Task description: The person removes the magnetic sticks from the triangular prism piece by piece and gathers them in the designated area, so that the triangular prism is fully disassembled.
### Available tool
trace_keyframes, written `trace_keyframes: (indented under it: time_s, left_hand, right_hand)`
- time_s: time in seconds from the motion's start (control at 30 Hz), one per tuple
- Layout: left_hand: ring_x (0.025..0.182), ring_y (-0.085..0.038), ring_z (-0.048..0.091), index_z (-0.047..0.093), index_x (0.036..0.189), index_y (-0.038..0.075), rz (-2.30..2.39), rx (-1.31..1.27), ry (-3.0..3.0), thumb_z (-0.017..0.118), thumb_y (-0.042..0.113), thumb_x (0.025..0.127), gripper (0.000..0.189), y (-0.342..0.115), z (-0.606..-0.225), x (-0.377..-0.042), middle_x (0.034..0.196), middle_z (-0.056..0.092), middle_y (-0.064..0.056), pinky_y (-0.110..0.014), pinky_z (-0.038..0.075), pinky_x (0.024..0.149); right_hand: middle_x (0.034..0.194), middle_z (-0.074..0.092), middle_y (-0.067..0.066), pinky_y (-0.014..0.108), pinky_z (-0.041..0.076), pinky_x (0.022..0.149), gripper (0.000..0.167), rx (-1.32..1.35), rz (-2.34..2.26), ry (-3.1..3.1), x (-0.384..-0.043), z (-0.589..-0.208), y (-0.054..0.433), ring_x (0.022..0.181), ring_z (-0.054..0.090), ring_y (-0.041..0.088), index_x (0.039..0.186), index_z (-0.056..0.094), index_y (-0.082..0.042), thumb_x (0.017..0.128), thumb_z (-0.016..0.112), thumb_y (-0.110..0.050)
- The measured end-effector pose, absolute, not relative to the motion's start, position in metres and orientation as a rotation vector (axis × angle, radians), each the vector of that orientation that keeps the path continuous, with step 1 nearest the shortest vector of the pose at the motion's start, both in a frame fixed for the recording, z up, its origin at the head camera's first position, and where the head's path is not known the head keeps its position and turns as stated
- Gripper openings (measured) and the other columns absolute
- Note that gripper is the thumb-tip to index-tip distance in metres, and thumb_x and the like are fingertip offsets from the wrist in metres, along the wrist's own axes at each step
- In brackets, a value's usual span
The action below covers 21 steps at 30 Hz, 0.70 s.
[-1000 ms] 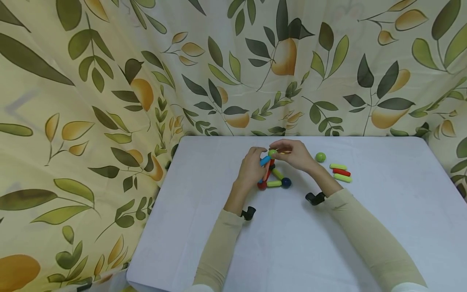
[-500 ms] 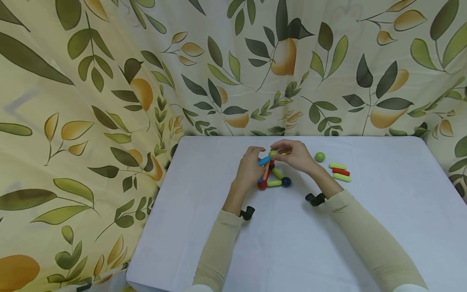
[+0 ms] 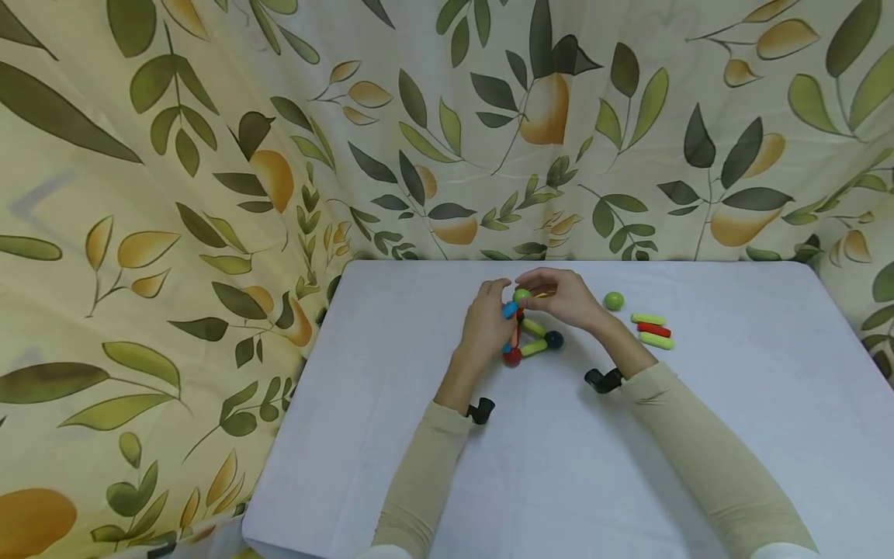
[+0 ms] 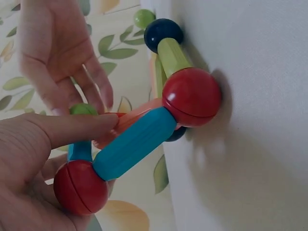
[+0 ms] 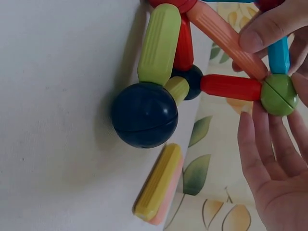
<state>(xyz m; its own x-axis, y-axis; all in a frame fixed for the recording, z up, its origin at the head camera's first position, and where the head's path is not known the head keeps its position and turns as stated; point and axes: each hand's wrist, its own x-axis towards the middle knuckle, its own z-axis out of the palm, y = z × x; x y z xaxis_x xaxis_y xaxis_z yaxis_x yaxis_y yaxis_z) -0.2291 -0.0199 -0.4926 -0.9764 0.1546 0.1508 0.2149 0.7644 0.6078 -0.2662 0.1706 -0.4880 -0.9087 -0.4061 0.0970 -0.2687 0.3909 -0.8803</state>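
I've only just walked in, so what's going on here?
A person is handling a toy frame of coloured sticks and balls. The left hand grips it near a red ball, while the right hand holds a green ball at one corner. A second green ball and three sticks lie loose on the table, to the right.

Indoor filming corner, as indicated by the cloth [image 3: 475, 155], printed with leaves and fruit, hanging behind the pale table [image 3: 573, 481] and along its left. Black wrist cameras [image 3: 482, 410] support this reading; whether home or studio cannot be determined.
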Motion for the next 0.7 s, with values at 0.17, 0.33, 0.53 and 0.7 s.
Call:
trace_keyframes:
  time_s: [0.17,0.33,0.53,0.7]
  left_hand:
    - [0.092,-0.018,0.064,0.056,0.146,0.011,-0.999,-0.305,-2.849,0.082,0.008,0.086,0.066,-0.021,-0.495,-0.23,0.141,0.058,-0.01,-0.034,0.056,0.082]
    - [0.093,-0.021,0.066,0.057,0.145,0.011,-0.979,-0.28,-2.85,0.084,0.012,0.087,0.064,-0.019,-0.497,-0.227,0.14,0.059,-0.011,-0.038,0.057,0.08]
    - [0.096,-0.032,0.071,0.053,0.149,0.014,-0.911,-0.143,-2.898,0.09,0.02,0.081,0.078,-0.015,-0.501,-0.221,0.139,0.06,-0.011,-0.048,0.06,0.078]
    - [0.095,-0.035,0.072,0.039,0.158,0.019,-0.911,-0.09,-2.931,0.096,0.019,0.073,0.102,-0.012,-0.507,-0.215,0.141,0.056,-0.013,-0.049,0.061,0.075]
  right_hand:
    - [0.128,0.07,0.016,0.038,0.057,0.095,0.042,-0.631,-1.558,2.509,-0.268,-0.49,0.172,0.115,0.069,0.034,0.132,0.067,-0.003,0.095,0.079,-0.017]
    - [0.13,0.069,0.017,0.023,0.056,0.088,0.04,-0.64,-1.59,2.507,-0.268,-0.491,0.171,0.114,0.07,0.034,0.132,0.068,-0.003,0.096,0.078,-0.015]
    - [0.13,0.068,0.023,0.017,0.054,0.083,0.039,-0.619,-1.607,2.527,-0.267,-0.491,0.168,0.115,0.069,0.042,0.133,0.065,0.004,0.096,0.075,-0.004]
    - [0.13,0.068,0.025,0.018,0.054,0.081,0.039,-0.582,-1.608,2.567,-0.266,-0.491,0.168,0.114,0.068,0.044,0.133,0.064,0.005,0.096,0.075,-0.004]
